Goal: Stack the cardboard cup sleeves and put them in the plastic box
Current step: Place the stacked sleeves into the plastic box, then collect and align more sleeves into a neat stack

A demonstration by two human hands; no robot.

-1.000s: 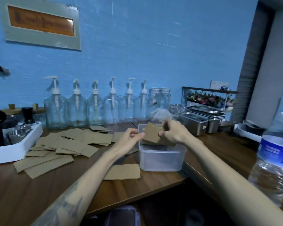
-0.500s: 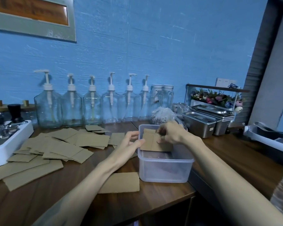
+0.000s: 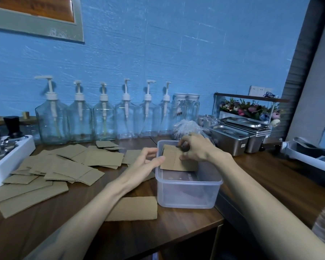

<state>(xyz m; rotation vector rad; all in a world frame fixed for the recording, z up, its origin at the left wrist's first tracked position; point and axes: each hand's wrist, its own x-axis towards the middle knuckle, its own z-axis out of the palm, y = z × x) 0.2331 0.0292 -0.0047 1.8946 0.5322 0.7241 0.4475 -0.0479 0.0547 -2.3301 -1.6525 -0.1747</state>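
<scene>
the right hand (image 3: 195, 147) has lowered its pinched stack of sleeves (image 3: 176, 158) from above the rim into the plastic box (image 3: 188, 192) at frame centre. the left hand (image 3: 144, 162) has let go, fingers relaxed beside the box wall. many loose sleeves (image 3: 64, 166) still wait on the tabletop (image 3: 176, 228), left.

Brown cardboard sleeves (image 3: 51, 166) — translucent white box (image 3: 188, 194) — dark woodgrain counter (image 3: 270, 177), blue wall (image 3: 176, 53)
</scene>
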